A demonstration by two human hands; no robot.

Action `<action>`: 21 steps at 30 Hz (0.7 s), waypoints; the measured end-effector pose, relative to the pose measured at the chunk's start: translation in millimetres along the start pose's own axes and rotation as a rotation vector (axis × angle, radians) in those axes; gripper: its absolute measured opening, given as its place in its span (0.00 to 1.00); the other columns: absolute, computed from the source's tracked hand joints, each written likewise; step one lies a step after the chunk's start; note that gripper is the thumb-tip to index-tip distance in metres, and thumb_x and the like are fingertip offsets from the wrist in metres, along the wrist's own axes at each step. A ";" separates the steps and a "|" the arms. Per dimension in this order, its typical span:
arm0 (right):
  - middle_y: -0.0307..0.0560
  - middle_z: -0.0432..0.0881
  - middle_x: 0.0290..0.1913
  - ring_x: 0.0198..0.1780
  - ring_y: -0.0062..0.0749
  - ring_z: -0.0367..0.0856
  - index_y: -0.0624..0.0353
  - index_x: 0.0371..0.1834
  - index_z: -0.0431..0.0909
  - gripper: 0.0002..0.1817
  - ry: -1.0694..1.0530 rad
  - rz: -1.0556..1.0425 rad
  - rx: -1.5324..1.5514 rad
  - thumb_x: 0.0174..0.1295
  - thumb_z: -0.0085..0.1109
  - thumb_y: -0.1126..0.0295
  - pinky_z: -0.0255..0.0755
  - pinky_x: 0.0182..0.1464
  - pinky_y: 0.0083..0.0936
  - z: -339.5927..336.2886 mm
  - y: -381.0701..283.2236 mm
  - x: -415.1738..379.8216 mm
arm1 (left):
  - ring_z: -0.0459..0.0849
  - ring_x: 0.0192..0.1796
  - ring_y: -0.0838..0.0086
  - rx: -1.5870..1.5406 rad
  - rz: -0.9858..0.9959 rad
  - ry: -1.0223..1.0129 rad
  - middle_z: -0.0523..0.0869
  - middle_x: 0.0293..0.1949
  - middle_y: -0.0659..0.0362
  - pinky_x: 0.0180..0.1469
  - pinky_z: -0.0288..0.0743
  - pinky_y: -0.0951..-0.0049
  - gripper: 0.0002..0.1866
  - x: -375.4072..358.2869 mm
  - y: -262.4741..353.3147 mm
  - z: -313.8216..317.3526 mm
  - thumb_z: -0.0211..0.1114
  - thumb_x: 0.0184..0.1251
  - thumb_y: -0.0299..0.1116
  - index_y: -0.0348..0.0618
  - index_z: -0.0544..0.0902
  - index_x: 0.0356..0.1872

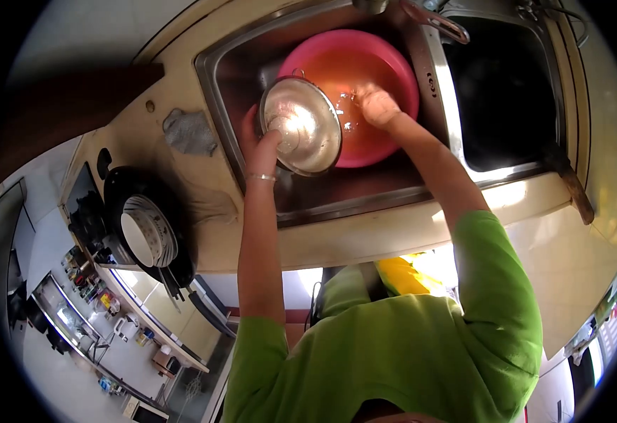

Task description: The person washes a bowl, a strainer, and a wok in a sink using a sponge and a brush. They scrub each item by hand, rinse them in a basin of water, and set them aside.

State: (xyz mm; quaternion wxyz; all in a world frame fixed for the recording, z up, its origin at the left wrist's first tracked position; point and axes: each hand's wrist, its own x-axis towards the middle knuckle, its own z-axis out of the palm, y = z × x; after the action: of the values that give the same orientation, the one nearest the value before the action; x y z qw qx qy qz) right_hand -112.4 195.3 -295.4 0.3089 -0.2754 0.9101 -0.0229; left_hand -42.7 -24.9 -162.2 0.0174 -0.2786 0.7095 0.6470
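My left hand (260, 144) grips a shiny metal bowl (313, 134) by its side, thumb on the outside. The bowl is tilted over the left edge of a pink basin (408, 84), and a small wire loop stands out from its rim. Orange-tinted water (351, 67) fills much of the basin. My right hand (377, 106) is at the water's surface on the basin's right side. Its fingers are blurred and partly under water, so whether they hold anything does not show. The basin sits in a steel sink (294, 201).
A grey cloth (190, 132) lies on the counter left of the sink. Further left, a black wok (185, 236) holds stacked white bowls (142, 236). The dark second sink basin (502, 92) is at the right, beside a wooden handle (576, 190). A faucet (435, 20) is above.
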 end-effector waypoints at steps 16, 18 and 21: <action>0.54 0.70 0.42 0.34 0.42 0.75 0.50 0.37 0.76 0.12 0.354 -0.352 0.119 0.47 0.49 0.73 0.71 0.38 0.29 -36.5 -0.6 -28.1 | 0.74 0.31 0.70 -0.413 -0.516 -0.186 0.74 0.30 0.59 0.34 0.71 0.72 0.25 40.5 -54.4 56.2 0.51 0.32 0.22 0.39 0.70 0.42; 0.62 0.68 0.45 0.39 0.45 0.75 0.58 0.44 0.71 0.16 0.214 0.079 0.330 0.51 0.48 0.68 0.71 0.40 0.30 -40.8 -16.8 -31.1 | 0.75 0.32 0.68 -0.463 -0.564 -0.197 0.75 0.31 0.58 0.35 0.72 0.70 0.23 37.8 -60.5 54.2 0.52 0.36 0.24 0.40 0.70 0.42; 0.67 0.66 0.47 0.46 0.47 0.73 0.67 0.56 0.53 0.29 -0.004 0.248 0.356 0.53 0.46 0.62 0.68 0.47 0.31 -36.3 -44.4 -24.8 | 0.77 0.39 0.65 -0.602 -0.653 -0.228 0.77 0.35 0.55 0.42 0.74 0.65 0.16 43.8 -79.6 51.3 0.55 0.50 0.33 0.42 0.71 0.43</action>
State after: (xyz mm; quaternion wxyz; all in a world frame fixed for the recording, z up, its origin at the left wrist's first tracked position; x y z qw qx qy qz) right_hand -95.3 165.7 -243.1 0.3550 -0.1025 0.9179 -0.1448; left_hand -63.6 5.9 -259.7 0.2167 -0.4070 0.3585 0.8117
